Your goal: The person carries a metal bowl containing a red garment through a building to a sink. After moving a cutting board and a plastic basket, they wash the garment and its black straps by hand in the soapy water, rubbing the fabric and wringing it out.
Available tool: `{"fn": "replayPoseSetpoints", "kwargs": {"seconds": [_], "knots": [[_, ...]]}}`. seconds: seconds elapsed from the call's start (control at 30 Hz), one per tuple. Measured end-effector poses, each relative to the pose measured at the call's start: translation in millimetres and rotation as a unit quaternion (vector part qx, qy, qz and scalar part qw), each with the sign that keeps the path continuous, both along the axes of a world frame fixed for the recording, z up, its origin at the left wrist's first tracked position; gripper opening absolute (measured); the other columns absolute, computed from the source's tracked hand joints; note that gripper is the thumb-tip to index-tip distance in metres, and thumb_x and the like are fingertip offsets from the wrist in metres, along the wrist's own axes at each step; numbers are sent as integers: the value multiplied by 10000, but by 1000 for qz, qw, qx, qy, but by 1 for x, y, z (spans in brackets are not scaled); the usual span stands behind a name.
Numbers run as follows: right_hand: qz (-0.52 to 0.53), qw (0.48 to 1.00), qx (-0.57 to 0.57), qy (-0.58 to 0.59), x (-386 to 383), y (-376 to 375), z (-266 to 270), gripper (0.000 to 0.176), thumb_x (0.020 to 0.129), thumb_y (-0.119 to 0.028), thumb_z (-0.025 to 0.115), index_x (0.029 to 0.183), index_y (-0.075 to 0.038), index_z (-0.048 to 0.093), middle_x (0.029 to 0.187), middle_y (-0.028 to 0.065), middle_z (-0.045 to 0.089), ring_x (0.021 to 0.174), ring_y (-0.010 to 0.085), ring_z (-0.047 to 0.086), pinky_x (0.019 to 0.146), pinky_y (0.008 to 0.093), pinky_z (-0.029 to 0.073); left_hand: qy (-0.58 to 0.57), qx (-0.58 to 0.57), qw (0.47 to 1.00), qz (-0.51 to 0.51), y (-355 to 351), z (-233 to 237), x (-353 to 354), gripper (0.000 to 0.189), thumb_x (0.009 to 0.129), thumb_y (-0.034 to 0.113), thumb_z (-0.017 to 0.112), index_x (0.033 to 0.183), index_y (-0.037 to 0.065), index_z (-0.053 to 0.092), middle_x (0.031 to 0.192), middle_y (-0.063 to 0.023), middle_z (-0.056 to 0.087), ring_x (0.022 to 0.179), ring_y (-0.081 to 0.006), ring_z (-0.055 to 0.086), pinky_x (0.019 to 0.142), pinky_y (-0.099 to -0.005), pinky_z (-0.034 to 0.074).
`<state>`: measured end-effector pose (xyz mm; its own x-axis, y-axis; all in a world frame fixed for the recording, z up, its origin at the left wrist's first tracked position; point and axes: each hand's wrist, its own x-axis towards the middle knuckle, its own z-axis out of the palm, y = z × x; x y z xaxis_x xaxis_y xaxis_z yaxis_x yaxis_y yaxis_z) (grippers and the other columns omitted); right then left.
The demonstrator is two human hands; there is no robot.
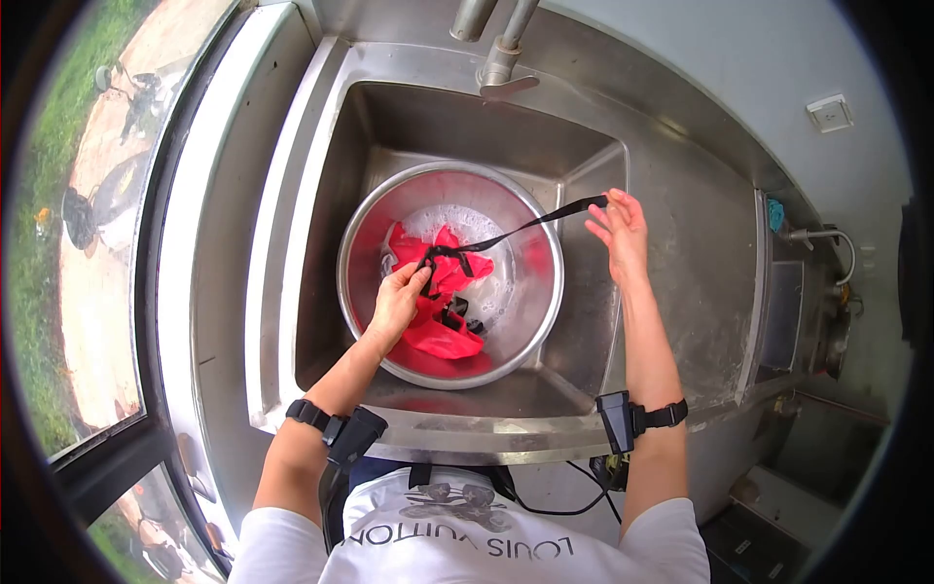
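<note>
A red cloth (440,338) with black straps lies crumpled in soapy water (499,292) inside a round metal basin (541,331). Over the basin's left part, my left hand (396,304) is closed on the black strap where it bunches up by the cloth. The black strap (530,225) stretches up and right across the rim. Its far end is pinched between the thumb and fingers of my right hand (625,234), raised beyond the basin at the sink's right side. The other fingers of that hand are spread.
The basin sits in a steel sink (438,115), with a faucet (500,70) behind it. A steel counter (691,234) extends to the right, toward a second faucet (844,248) and a blue cloth (775,214). A window frame (185,243) runs along the left.
</note>
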<state>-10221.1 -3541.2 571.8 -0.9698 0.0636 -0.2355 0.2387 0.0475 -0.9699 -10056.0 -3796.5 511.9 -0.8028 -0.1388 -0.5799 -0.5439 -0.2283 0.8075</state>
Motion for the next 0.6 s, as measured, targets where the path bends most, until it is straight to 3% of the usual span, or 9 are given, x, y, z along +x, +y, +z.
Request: {"fn": "replayPoseSetpoints", "kwargs": {"seconds": [0.1, 0.13, 0.2, 0.23, 0.27, 0.37, 0.4, 0.43, 0.6], "knots": [[159, 986, 45, -31, 35, -25, -31, 466, 807, -94, 505, 1231, -131, 315, 1271, 110, 293, 978, 193, 477, 700, 294, 487, 78, 45, 991, 102, 13, 34, -17, 263, 867, 204, 429, 1055, 45, 522, 782, -29, 581, 406, -28, 372, 386, -174, 339], [247, 966, -1, -72, 48, -37, -43, 551, 748, -100, 587, 1230, -124, 321, 1255, 111, 326, 1044, 230, 427, 739, 323, 464, 98, 35, 993, 59, 13, 37, -20, 280, 875, 189, 397, 1098, 47, 488, 906, -68, 577, 419, -27, 379, 384, -171, 353], [410, 909, -49, -49, 77, -71, -56, 629, 716, -125, 636, 1245, -129, 296, 1253, 97, 342, 1097, 244, 386, 846, 359, 393, 80, -49, 995, -20, 14, 49, -25, 258, 858, 177, 428, 1047, 31, 527, 833, -87, 608, 484, -58, 460, 434, -203, 371], [414, 905, -65, -73, 89, -89, -52, 590, 719, -104, 629, 1223, -131, 325, 1234, 62, 373, 1089, 205, 397, 852, 325, 380, 70, -105, 991, -53, 16, 49, -25, 246, 849, 171, 441, 1013, 19, 545, 798, -98, 616, 521, -77, 503, 468, -219, 390], [375, 923, -59, -55, 95, -103, -60, 388, 762, -124, 574, 1126, -113, 439, 1051, 83, 523, 955, 174, 506, 778, 281, 409, 115, -153, 981, -37, 20, 54, -24, 215, 830, 159, 468, 917, -7, 573, 690, -114, 604, 600, -108, 552, 549, -254, 418], [404, 878, 238, -100, 80, -101, -63, 205, 804, -155, 495, 994, -85, 524, 794, 127, 581, 781, 229, 578, 682, 291, 435, 107, -261, 960, -4, -1, 49, -23, 206, 816, 152, 481, 885, -14, 581, 686, -132, 599, 642, -137, 571, 601, -273, 432], [354, 900, 255, -10, 83, -91, -83, 198, 820, -183, 440, 944, -76, 550, 703, 175, 563, 722, 315, 570, 636, 359, 437, 83, -286, 955, -16, -13, 39, -21, 209, 810, 159, 484, 868, -14, 585, 677, -135, 598, 631, -158, 579, 590, -276, 431], [358, 895, 264, 30, 82, -80, -105, 246, 831, -198, 421, 1007, -77, 545, 787, 148, 588, 758, 293, 569, 654, 354, 424, 64, -305, 950, -35, -23, 31, -16, 226, 807, 178, 478, 853, -15, 586, 696, -130, 605, 642, -169, 590, 594, -274, 439], [430, 827, 358, -50, 79, -56, -111, 270, 830, -176, 378, 1012, -59, 540, 850, 118, 608, 818, 283, 573, 702, 376, 432, -44, -179, 982, 31, -31, 4, -1, 253, 793, 164, 449, 811, -51, 581, 715, -124, 613, 610, -188, 602, 594, -276, 469]]}}
